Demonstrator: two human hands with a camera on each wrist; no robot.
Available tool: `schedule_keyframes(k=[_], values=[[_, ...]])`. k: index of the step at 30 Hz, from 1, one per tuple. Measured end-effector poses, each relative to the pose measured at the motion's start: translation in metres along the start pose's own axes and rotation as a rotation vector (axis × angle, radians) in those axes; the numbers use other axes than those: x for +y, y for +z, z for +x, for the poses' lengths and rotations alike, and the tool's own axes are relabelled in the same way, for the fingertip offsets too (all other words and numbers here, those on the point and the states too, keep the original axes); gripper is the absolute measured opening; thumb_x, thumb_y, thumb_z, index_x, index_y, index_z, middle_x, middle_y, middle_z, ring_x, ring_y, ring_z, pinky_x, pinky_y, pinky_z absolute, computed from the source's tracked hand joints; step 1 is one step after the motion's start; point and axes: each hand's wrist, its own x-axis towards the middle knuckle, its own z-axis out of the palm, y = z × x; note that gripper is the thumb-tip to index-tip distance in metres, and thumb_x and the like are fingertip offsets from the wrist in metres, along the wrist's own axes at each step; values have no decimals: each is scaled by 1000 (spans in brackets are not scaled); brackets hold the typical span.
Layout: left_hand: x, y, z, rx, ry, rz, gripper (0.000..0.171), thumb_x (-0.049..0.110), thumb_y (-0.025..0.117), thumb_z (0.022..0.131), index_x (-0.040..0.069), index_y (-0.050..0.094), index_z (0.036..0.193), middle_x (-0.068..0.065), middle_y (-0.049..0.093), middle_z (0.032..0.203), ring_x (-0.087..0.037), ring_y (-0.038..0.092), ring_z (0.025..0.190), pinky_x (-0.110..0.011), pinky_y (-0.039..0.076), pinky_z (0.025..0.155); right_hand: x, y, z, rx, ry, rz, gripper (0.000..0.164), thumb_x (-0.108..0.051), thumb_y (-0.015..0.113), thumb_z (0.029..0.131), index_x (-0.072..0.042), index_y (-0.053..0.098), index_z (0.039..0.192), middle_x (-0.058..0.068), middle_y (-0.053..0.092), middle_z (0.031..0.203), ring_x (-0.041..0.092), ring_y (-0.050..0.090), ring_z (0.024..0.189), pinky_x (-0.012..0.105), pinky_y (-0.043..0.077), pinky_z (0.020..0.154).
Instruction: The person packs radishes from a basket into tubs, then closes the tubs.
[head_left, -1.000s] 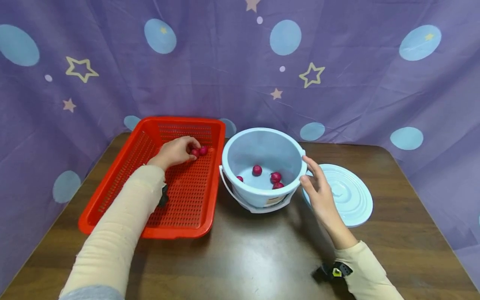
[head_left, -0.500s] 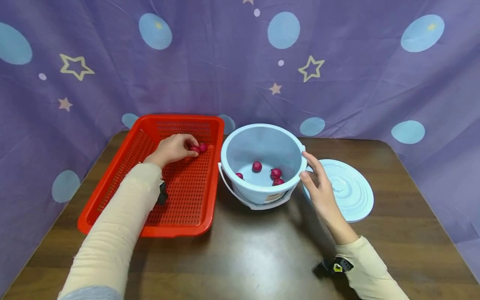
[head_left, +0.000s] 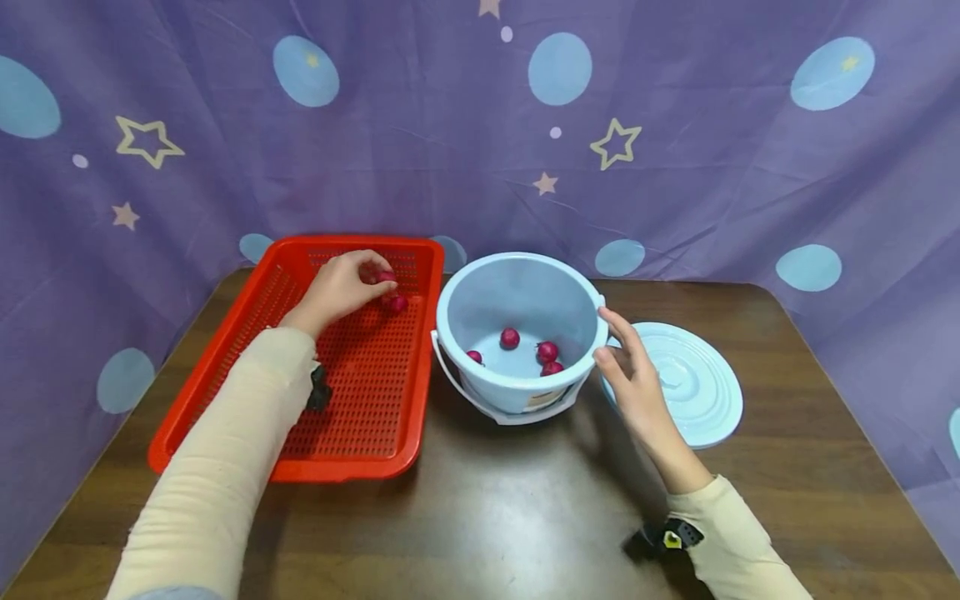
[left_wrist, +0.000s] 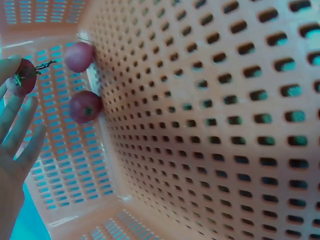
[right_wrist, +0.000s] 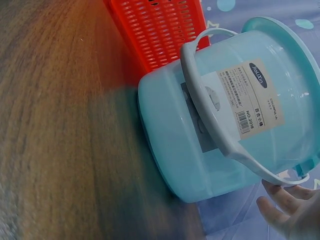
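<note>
In the head view my left hand (head_left: 341,286) is over the far part of a red perforated basket (head_left: 411,425), pinching a small magenta-red radish (head_left: 386,276) between thumb and fingers. The left wrist view shows this held radish (left_wrist: 23,78) with a thin dark tail and a green spot. Two more radishes lie in the basket, an upper radish (left_wrist: 79,56) and a lower radish (left_wrist: 86,106). My right hand (head_left: 636,379) has its thumb and fingertips at the right rim of a light blue bucket (head_left: 480,385), close to the handle joint. Inside the bucket lie several radishes (head_left: 510,337).
Right of the bucket, a round light blue lid (head_left: 701,392) lies flat on the brown wooden table (head_left: 450,533). The bucket's handle (right_wrist: 212,125) hangs down its near side, across a label. A purple patterned curtain (head_left: 465,125) stands behind the table.
My left hand has lifted slightly with the radish, away from those beside it on the basket floor. My right hand stays at the bucket rim.
</note>
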Motion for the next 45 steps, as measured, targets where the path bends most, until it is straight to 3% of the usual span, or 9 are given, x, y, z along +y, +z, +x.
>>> schedule_keyframes(k=[10,22,33,45], values=[[21,-8,0,-16,82,-49,24,17,75,88,10,68,109,-9,67,105,-25,60,95,-43,47,88,-3,3,-1,-15,8,12,50,-8,52,102,-12,40,151,15,44,146,10,59,105,18,46,91],[58,-17,-6,-59,136,-59,21,30,76,88,18,70,104,-1,67,99,-20,59,89,-39,48,82,-3,1,0,-6,-7,8,50,-7,51,102,-12,40,150,14,43,147,8,58,109,17,45,91],[82,-13,-12,-88,213,-57,19,32,77,87,22,70,102,5,66,96,-15,59,86,-33,49,80,-2,2,-3,-8,-13,15,50,-6,50,102,-12,40,150,15,43,148,12,58,110,17,45,92],[92,-13,-14,-73,245,-85,21,35,79,85,24,70,100,6,65,91,-15,58,79,-33,52,68,-3,2,-1,-7,-4,11,50,-7,51,102,-12,40,150,13,43,148,21,56,117,17,45,93]])
